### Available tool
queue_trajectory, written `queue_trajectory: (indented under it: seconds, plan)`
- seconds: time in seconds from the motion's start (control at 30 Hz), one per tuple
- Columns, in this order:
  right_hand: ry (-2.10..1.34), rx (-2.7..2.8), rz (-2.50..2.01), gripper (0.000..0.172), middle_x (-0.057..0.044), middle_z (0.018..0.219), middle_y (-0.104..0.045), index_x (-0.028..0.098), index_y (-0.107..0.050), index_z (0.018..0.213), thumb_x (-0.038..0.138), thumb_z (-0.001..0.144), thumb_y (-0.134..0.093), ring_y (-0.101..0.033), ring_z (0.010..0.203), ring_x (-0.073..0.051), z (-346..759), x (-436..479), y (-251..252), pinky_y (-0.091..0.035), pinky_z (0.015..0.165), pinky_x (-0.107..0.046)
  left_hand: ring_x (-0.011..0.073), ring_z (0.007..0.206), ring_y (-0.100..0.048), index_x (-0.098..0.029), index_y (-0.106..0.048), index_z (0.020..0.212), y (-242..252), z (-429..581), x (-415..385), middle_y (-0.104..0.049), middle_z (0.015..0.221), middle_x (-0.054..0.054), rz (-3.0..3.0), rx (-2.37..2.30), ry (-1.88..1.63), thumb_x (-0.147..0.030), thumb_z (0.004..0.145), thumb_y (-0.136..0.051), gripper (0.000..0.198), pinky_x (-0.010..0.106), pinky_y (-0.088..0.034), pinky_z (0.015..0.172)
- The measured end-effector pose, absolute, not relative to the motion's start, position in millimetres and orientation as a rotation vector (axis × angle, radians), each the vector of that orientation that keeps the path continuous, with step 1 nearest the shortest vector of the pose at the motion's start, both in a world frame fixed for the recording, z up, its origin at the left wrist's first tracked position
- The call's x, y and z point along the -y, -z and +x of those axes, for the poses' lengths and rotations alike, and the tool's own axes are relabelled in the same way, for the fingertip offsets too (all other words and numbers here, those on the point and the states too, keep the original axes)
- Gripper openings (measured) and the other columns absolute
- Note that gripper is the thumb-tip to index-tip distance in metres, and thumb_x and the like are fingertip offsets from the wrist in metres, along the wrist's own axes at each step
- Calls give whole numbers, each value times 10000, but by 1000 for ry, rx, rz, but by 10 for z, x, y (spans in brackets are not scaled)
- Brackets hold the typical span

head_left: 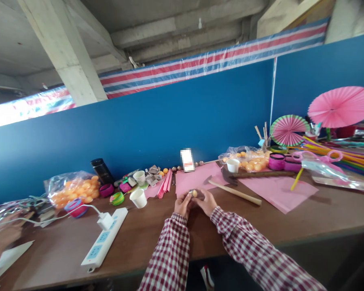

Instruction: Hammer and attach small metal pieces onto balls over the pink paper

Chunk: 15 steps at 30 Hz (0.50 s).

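Note:
Close together over the table's front part, both my hands meet at a small, round, yellowish-tan ball [194, 193]. With its thumb and fingertips, my left hand [183, 205] pinches the ball's left side, where something pale or silvery shows. From the other side my right hand [207, 202] has its curled fingertips on the same ball. What kind of ball it is remains too small to make out. Just beyond my hands lies a pink paper sheet [185, 183]. A hammer with a pale wooden handle [236, 192] rests to the right of my right hand.
A white power strip [104, 240] lies at left, with paper cups [138, 198] and a bag of orange balls [75, 190] behind it. A second, dark-handled hammer [263, 174], pink scissors [318, 157] and paper fans [289, 130] are at right. Another person's hand [10, 230] is far left.

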State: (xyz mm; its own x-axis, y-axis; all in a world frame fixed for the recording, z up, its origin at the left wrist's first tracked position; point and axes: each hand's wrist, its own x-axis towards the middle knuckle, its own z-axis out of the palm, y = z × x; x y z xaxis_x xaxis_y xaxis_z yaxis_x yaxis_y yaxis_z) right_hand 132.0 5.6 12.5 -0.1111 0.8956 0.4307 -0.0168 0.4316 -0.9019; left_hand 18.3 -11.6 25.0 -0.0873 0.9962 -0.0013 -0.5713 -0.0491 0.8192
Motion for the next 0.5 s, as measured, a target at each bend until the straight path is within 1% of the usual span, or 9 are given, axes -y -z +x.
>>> queue_trajectory:
  seconds: [0.1, 0.23, 0.3, 0.4, 0.47, 0.5]
  plan:
    - [-902, 1516, -833, 374, -47, 903, -620, 181, -542, 999, 275, 639, -585, -586, 770, -166, 1312, -37, -117, -491, 678, -294, 117, 604, -589, -102, -599, 786, -242, 184, 112, -648, 723, 59, 724, -785, -1521, -250, 560, -694, 286, 222, -477, 546]
    - [-788, 1635, -813, 380, -42, 909, -618, 188, -556, 994, 291, 631, -602, -575, 799, -163, 1322, -12, -158, -460, 742, -298, 119, 590, -586, -113, -578, 802, -226, 174, 112, -636, 709, 50, 733, -787, -1513, -268, 573, -684, 296, 201, -457, 480]
    - [-734, 1603, -840, 374, -51, 912, -617, 179, -549, 998, 325, 655, -582, -576, 784, -157, 1386, -45, -204, -463, 710, -280, 126, 603, -592, -119, -569, 817, -213, 169, 106, -635, 712, 49, 719, -799, -1522, -248, 565, -692, 308, 214, -468, 498]
    - [-572, 1464, -1003, 343, -75, 922, -615, 152, -534, 1007, 368, 756, -444, -576, 767, -147, 1602, -172, -260, -461, 652, -250, 141, 642, -603, -120, -561, 830, -194, 166, 88, -638, 721, 57, 701, -814, -1539, -235, 566, -691, 316, 246, -489, 556]
    - [-373, 1483, -1231, 348, -72, 896, -623, 148, -541, 997, 359, 806, -341, -576, 766, -141, 1797, -277, -260, -450, 663, -245, 150, 676, -609, -117, -560, 821, -185, 165, 79, -639, 734, 62, 706, -800, -1530, -218, 570, -688, 300, 265, -496, 602]
    - [-337, 1493, -1287, 342, -78, 894, -624, 145, -552, 978, 340, 812, -326, -574, 777, -150, 1893, -321, -248, -444, 679, -258, 153, 691, -610, -116, -561, 816, -182, 165, 76, -639, 742, 62, 711, -790, -1523, -209, 574, -685, 288, 274, -498, 624]
